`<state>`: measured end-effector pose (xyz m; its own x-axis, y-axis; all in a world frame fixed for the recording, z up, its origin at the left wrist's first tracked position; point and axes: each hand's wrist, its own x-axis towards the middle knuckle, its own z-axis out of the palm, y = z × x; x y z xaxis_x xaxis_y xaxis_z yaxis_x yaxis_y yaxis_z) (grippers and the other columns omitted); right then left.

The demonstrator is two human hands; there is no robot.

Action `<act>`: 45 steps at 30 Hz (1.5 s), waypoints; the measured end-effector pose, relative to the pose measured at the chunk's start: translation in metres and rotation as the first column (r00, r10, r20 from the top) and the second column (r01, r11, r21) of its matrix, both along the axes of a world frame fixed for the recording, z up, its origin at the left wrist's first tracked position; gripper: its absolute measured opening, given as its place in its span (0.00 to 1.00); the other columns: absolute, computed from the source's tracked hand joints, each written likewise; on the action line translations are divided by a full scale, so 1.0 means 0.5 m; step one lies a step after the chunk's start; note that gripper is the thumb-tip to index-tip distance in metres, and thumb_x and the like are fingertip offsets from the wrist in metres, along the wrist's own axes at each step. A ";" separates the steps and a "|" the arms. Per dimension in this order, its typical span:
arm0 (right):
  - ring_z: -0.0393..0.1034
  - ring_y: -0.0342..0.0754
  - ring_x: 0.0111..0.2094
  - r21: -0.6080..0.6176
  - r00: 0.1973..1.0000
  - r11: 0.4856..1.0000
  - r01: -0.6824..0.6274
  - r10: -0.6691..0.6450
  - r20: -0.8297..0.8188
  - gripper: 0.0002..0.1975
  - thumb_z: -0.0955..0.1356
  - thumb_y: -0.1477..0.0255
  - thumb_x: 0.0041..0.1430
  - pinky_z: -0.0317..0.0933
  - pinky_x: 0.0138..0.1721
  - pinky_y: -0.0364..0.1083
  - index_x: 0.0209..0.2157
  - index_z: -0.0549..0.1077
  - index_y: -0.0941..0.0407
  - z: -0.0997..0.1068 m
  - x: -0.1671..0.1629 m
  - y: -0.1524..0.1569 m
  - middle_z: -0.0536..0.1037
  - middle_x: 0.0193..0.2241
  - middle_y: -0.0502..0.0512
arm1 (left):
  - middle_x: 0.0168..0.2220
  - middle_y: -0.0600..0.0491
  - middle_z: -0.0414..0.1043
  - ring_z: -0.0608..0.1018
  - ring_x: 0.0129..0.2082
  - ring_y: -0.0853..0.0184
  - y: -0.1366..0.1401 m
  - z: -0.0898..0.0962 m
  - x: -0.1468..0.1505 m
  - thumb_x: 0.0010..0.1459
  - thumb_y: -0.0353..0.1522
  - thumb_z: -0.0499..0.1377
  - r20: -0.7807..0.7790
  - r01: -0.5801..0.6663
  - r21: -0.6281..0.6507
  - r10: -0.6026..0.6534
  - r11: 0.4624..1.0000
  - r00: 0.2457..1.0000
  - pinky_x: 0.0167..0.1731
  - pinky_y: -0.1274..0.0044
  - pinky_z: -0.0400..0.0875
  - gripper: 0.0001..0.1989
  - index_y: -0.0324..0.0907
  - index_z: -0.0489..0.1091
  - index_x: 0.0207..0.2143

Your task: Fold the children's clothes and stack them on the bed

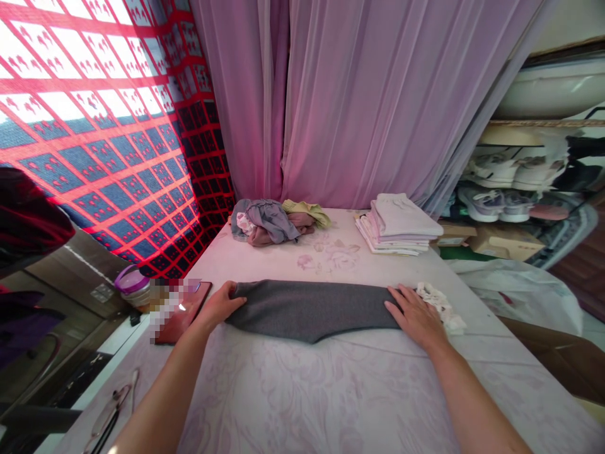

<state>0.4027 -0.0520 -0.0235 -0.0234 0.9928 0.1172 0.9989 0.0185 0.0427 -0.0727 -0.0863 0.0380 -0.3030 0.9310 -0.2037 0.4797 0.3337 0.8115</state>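
Note:
A pair of dark grey trousers, folded lengthwise, lies flat across the table. My left hand is at their left end, thumb on top and fingers curled around the edge of the cloth. Over the right end, my right hand rests flat with its fingers spread. A white ruffled piece of fabric shows beside that hand; whether it is joined to the trousers is hidden. Just left of my left hand is a reddish tablet or phone-like case, partly pixelated.
At the back left sits a crumpled heap of clothes. A neat stack of folded light clothes stands at the back right. Eyeglasses lie near the front left edge. Purple curtains hang behind; a shoe shelf is at right.

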 end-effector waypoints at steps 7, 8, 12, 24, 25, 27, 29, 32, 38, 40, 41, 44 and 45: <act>0.54 0.55 0.62 0.008 1.000 1.000 -0.019 0.019 -0.002 0.28 0.52 0.58 0.64 0.57 0.56 0.57 0.61 0.63 0.52 -0.005 0.005 0.003 0.62 0.62 0.57 | 0.31 0.53 0.76 0.78 0.32 0.63 -0.001 0.019 0.025 0.44 0.53 0.61 0.218 -0.186 0.007 0.179 0.983 0.959 0.28 0.77 0.68 0.27 0.42 0.69 0.38; 0.54 0.55 0.62 0.015 1.000 1.000 -0.015 0.015 -0.003 0.28 0.52 0.58 0.64 0.57 0.56 0.57 0.61 0.63 0.51 -0.006 0.005 0.003 0.62 0.62 0.57 | 0.31 0.52 0.76 0.78 0.33 0.63 0.003 0.020 0.026 0.45 0.53 0.61 0.212 -0.194 0.001 0.190 0.981 0.959 0.28 0.76 0.69 0.27 0.41 0.70 0.37; 0.55 0.55 0.62 0.032 1.000 0.999 -0.007 0.008 -0.008 0.28 0.52 0.58 0.64 0.57 0.56 0.57 0.60 0.64 0.51 -0.006 0.000 0.001 0.63 0.61 0.57 | 0.31 0.52 0.76 0.78 0.33 0.63 0.013 0.016 0.023 0.44 0.52 0.61 0.249 -0.110 0.025 0.100 0.994 0.963 0.29 0.76 0.70 0.26 0.40 0.71 0.36; 0.56 0.55 0.61 0.076 1.000 0.997 -0.015 0.015 0.000 0.27 0.52 0.59 0.65 0.58 0.55 0.57 0.59 0.65 0.51 -0.012 0.002 -0.002 0.64 0.61 0.57 | 0.44 0.53 0.75 0.78 0.37 0.67 0.046 0.012 0.007 0.55 0.38 0.56 0.098 -0.007 0.134 -0.006 0.991 0.995 0.33 0.78 0.72 0.24 0.44 0.61 0.54; 0.56 0.55 0.61 0.080 1.000 0.997 -0.012 0.012 0.007 0.27 0.52 0.59 0.65 0.58 0.55 0.56 0.59 0.65 0.51 -0.013 0.000 -0.003 0.64 0.61 0.58 | 0.45 0.52 0.75 0.79 0.39 0.68 0.056 0.008 0.008 0.57 0.36 0.54 0.009 -0.009 0.106 0.008 0.994 1.000 0.34 0.78 0.72 0.23 0.44 0.60 0.55; 0.57 0.55 0.61 0.093 1.000 0.996 -0.007 0.004 0.025 0.26 0.52 0.60 0.65 0.57 0.54 0.56 0.59 0.65 0.52 -0.012 -0.003 -0.005 0.64 0.61 0.58 | 0.46 0.51 0.75 0.79 0.40 0.67 0.075 -0.003 0.009 0.57 0.33 0.53 -0.125 -0.022 0.048 0.028 0.999 0.992 0.37 0.77 0.73 0.22 0.43 0.61 0.55; 0.58 0.55 0.60 0.109 0.999 0.994 -0.003 -0.001 0.035 0.26 0.52 0.61 0.66 0.58 0.54 0.56 0.59 0.66 0.52 -0.010 -0.006 -0.007 0.65 0.60 0.58 | 0.46 0.48 0.75 0.78 0.43 0.62 0.090 -0.013 0.009 0.55 0.32 0.55 -0.200 -0.031 0.010 0.032 0.999 0.979 0.41 0.73 0.72 0.22 0.42 0.63 0.54; 0.58 0.55 0.60 0.123 1.000 0.992 -0.007 0.004 0.030 0.25 0.53 0.62 0.66 0.58 0.54 0.56 0.58 0.67 0.51 -0.006 -0.010 -0.009 0.65 0.60 0.57 | 0.50 0.44 0.73 0.75 0.50 0.55 0.097 -0.016 0.008 0.52 0.32 0.59 -0.327 -0.025 -0.008 0.021 1.000 0.945 0.49 0.67 0.68 0.25 0.42 0.65 0.54; 0.59 0.56 0.60 0.121 1.000 0.993 -0.001 -0.001 0.016 0.25 0.53 0.62 0.65 0.58 0.54 0.57 0.58 0.67 0.51 0.001 -0.013 -0.012 0.65 0.60 0.57 | 0.62 0.40 0.59 0.62 0.62 0.53 0.070 0.014 0.045 0.58 0.35 0.54 -0.633 0.210 0.166 -0.059 0.963 0.772 0.60 0.63 0.55 0.26 0.37 0.62 0.59; 0.59 0.56 0.59 0.127 1.000 0.992 -0.001 0.000 0.009 0.25 0.53 0.62 0.65 0.58 0.54 0.58 0.57 0.67 0.50 0.001 -0.013 -0.012 0.65 0.60 0.57 | 0.61 0.45 0.63 0.62 0.62 0.57 0.061 0.011 0.076 0.62 0.35 0.49 -0.715 0.436 0.153 -0.206 0.887 0.669 0.62 0.65 0.53 0.23 0.40 0.65 0.58; 0.59 0.56 0.59 0.128 1.000 0.992 -0.002 0.001 0.004 0.25 0.53 0.62 0.65 0.58 0.54 0.58 0.57 0.67 0.50 0.001 -0.013 -0.012 0.65 0.60 0.57 | 0.61 0.47 0.64 0.62 0.63 0.59 0.057 0.004 0.090 0.63 0.36 0.48 -0.722 0.528 0.108 -0.299 0.842 0.624 0.63 0.66 0.51 0.22 0.42 0.66 0.57; 0.59 0.56 0.59 0.128 1.000 0.992 -0.001 0.001 0.003 0.25 0.53 0.62 0.65 0.58 0.54 0.58 0.57 0.68 0.51 0.000 -0.014 -0.013 0.65 0.60 0.57 | 0.64 0.49 0.59 0.58 0.65 0.57 0.049 -0.026 0.120 0.64 0.42 0.47 -0.711 0.618 -0.037 -0.455 0.785 0.535 0.64 0.62 0.47 0.25 0.45 0.63 0.60; 0.59 0.56 0.59 0.128 1.000 0.992 0.000 0.000 0.006 0.25 0.52 0.62 0.65 0.58 0.54 0.57 0.57 0.68 0.51 -0.001 -0.013 -0.013 0.65 0.60 0.57 | 0.65 0.49 0.55 0.55 0.66 0.56 0.047 -0.037 0.123 0.63 0.44 0.47 -0.715 0.604 -0.066 -0.459 0.795 0.527 0.63 0.60 0.45 0.27 0.46 0.61 0.62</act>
